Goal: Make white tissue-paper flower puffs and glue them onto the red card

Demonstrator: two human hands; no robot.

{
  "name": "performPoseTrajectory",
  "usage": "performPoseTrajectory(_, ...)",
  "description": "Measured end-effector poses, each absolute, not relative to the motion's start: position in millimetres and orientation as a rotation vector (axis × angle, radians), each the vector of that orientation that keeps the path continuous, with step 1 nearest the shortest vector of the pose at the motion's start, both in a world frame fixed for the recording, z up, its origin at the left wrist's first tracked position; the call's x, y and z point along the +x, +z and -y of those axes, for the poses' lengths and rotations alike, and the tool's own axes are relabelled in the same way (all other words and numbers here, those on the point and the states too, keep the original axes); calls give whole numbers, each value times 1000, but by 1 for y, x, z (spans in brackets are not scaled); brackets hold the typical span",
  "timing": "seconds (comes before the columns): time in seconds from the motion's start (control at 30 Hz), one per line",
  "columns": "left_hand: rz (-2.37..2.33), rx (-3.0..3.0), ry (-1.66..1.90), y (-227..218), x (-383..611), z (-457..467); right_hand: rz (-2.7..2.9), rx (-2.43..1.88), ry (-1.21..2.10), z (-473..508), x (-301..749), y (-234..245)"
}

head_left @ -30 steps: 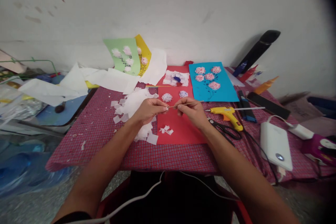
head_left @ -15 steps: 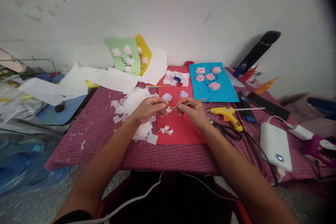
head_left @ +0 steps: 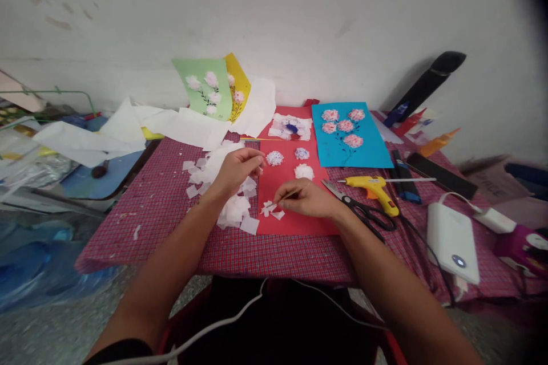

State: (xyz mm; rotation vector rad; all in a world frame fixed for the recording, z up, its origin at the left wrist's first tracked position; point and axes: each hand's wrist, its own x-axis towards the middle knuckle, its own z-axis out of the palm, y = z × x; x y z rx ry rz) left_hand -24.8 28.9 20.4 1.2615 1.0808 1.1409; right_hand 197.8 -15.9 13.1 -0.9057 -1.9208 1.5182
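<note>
My right hand [head_left: 302, 198] pinches a thin wooden stick [head_left: 293, 192]. The stick's tip reaches small white paper pieces [head_left: 268, 209] lying on the red sheet [head_left: 308, 223]. My left hand [head_left: 240, 170] hovers over the left edge of that sheet, thumb and fingers pressed together; what they hold, if anything, is too small to name. Beyond the hands, two speckled paper flowers [head_left: 274, 158] and a white paper flower [head_left: 303, 171] rest on the red sheet. Below and left of my left hand is a heap of white paper squares [head_left: 234, 211].
On the right are black-handled scissors [head_left: 366, 212], a yellow glue gun [head_left: 371, 187] and a white power bank [head_left: 452, 239]. A blue card with pink flowers [head_left: 351, 151] lies behind them. A green flower card [head_left: 201, 88] leans on the wall. Large white sheets [head_left: 199, 128] cover the back left.
My right hand has moved down and left with the stick, from beside my left hand to the small paper pieces. My left hand has drawn slightly left and up. The white flower is now uncovered.
</note>
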Motion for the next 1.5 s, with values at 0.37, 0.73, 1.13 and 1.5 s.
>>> performPoseTrajectory(0.37, -860, 1528, 532, 32, -29, -21, 1948, -895, 1454, 16, 201, 23)
performPoseTrajectory(0.73, -958, 1496, 759, 30, -28, -22, 1902, -926, 1328, 15, 205, 23)
performPoseTrajectory(1.13, -1058, 1234, 1251, 26, -23, -29, 1823, -1238, 667, 3, 205, 10)
performPoseTrajectory(1.5, -1084, 1208, 1289, 24, -21, -30, 1799, -1313, 630, 2, 206, 7)
